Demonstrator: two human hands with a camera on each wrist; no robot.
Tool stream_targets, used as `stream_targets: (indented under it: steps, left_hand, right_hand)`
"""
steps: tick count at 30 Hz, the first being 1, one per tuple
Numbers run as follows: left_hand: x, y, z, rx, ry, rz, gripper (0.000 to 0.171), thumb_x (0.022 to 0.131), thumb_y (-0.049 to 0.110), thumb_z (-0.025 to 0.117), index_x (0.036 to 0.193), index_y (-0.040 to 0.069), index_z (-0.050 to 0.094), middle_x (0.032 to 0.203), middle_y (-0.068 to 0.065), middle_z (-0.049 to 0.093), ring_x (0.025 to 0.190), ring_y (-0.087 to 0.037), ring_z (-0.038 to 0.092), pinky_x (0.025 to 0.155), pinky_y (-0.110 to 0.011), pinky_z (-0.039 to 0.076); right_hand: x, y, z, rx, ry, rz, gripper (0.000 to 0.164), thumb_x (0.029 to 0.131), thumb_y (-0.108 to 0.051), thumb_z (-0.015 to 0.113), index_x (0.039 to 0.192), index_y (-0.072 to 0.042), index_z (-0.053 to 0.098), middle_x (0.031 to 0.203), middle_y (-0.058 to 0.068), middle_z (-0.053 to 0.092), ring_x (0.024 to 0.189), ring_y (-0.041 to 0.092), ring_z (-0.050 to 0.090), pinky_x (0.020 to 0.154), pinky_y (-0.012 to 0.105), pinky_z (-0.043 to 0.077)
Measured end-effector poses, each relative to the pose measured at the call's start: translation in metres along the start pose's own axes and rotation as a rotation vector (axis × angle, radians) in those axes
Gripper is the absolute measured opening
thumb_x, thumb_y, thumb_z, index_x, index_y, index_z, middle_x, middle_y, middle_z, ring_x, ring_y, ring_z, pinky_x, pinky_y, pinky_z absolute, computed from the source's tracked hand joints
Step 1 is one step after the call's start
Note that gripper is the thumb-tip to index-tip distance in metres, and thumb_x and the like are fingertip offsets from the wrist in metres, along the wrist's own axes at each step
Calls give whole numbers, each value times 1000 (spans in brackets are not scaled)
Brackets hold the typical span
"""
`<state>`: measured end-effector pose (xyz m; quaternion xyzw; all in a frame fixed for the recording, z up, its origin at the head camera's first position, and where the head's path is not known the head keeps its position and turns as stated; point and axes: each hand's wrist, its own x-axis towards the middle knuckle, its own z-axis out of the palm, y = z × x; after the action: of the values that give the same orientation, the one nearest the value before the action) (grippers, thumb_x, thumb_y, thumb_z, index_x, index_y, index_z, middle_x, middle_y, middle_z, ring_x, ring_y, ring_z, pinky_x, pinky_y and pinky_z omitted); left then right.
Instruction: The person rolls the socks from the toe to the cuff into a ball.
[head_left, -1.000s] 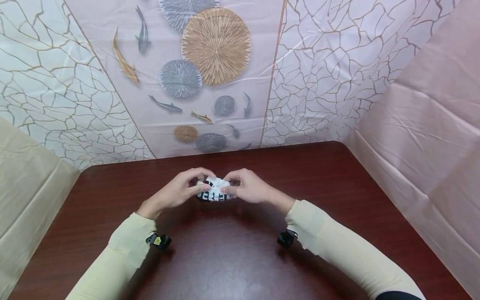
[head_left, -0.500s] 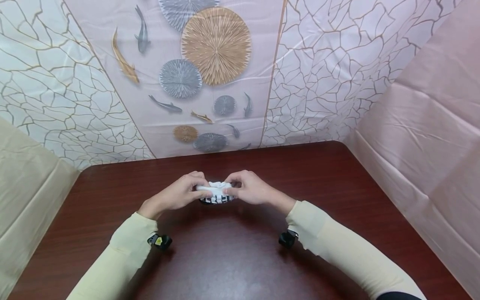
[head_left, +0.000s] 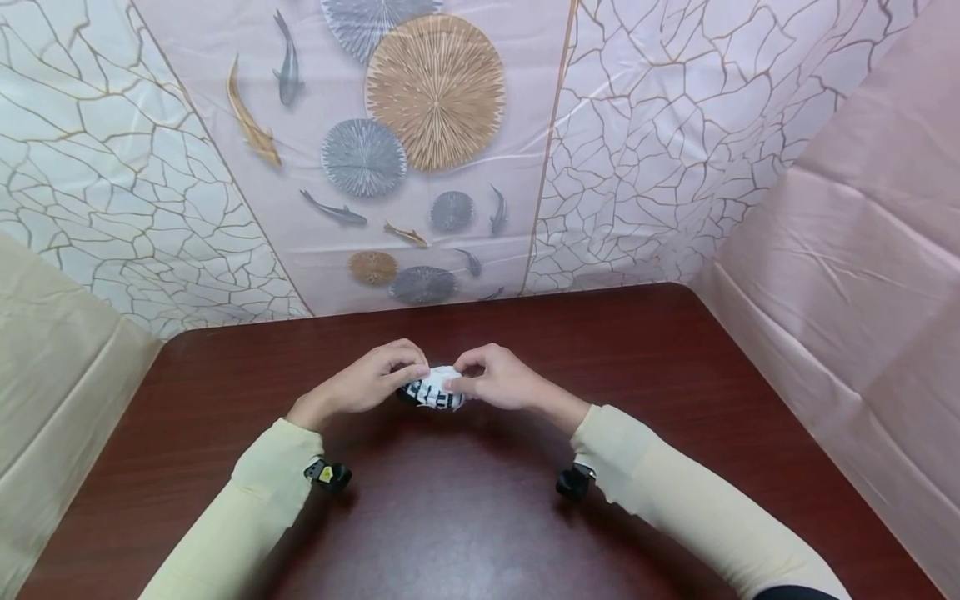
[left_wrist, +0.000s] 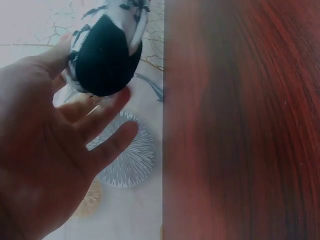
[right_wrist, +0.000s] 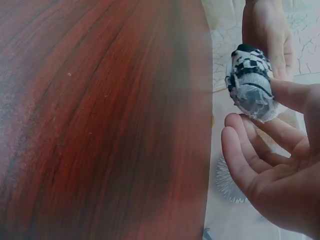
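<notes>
Held between both hands above the table is a bunched-up white and black sock (head_left: 442,389). The left hand (head_left: 369,379) pinches its left end, thumb along the upper side and fingers behind. From the other side, the right hand (head_left: 504,379) grips the right end with its thumb on the near face. A smooth black patch of the sock (left_wrist: 104,57) faces the left wrist view. In the right wrist view, the sock (right_wrist: 252,82) shows black and white checks and a fuzzy whitish end beside the right thumb. Its far side is hidden.
A dark red-brown wooden table (head_left: 435,517) lies under the arms. Behind it hangs a patterned cloth (head_left: 465,208), with a plain pinkish cloth (head_left: 847,308) on the right. A small black camera sits under each wrist.
The left thumb has moved up from the sock's near face to its top. The sock has turned, and its left end now shows more black. The right hand has stayed nearly still.
</notes>
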<state>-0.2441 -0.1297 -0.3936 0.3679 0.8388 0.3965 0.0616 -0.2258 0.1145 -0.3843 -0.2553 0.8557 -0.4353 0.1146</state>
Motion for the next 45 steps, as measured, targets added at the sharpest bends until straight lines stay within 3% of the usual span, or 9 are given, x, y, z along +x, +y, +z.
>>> stream_targets:
  steps: [4,9,11,15,18,22,28,37,45]
  left_hand:
    - [3,0,4,-30,7,-30,8,101,16,62,97,12,69,96,1,61,92,-18,55,81,-35,46]
    - [8,-1,8,-79,96,-56,3,99,13,66,102,12,66,100,0,63,96,-18,59,83,-38,48]
    - [9,-1,7,-88,151,-70,8,98,12,67,105,12,65,104,-2,64,98,-19,61,85,-39,49]
    - [6,-4,4,-67,264,-129,12,97,14,69,108,12,65,109,-5,64,106,-21,58,92,-48,47]
    - [1,-10,3,-40,301,-181,12,97,15,69,107,10,66,107,-5,65,110,-22,56,97,-50,43]
    - [-4,-15,5,-21,293,-242,7,97,16,69,102,12,67,101,-1,67,108,-21,58,100,-49,42]
    - [-10,-19,10,-26,266,-299,7,97,19,69,98,12,68,97,0,68,106,-23,59,101,-52,42]
    - [-16,-22,13,2,254,-314,9,99,20,67,97,12,69,97,0,68,102,-23,58,97,-52,43]
    - [-18,-21,13,4,261,-312,7,98,19,68,95,12,69,96,-1,68,99,-23,58,97,-52,43]
  right_hand:
    - [-1,1,1,23,-22,41,13,91,-20,73,91,-7,74,72,1,67,64,17,63,57,26,49]
    - [-2,0,5,109,-25,121,15,90,-17,75,89,-2,74,73,5,69,72,37,69,65,43,58]
    - [-2,2,7,158,-8,152,16,90,-15,75,90,1,74,74,7,70,73,39,70,68,49,58]
    - [-1,10,10,281,57,244,17,90,-12,74,92,4,72,75,12,71,76,40,71,69,47,59]
    - [-1,18,11,372,108,324,18,91,-12,74,93,6,70,76,14,72,73,36,72,70,45,59]
    - [-1,28,11,455,151,403,20,92,-13,73,94,7,69,78,19,72,69,27,73,69,42,60]
    - [0,37,10,499,179,469,23,95,-15,71,99,8,67,84,24,72,74,27,74,69,39,60]
    - [0,43,17,455,154,459,24,95,-16,70,94,7,68,81,22,72,69,25,73,63,35,60]
    - [1,42,16,331,134,460,26,95,-20,71,91,6,69,75,19,72,59,22,70,58,34,59]
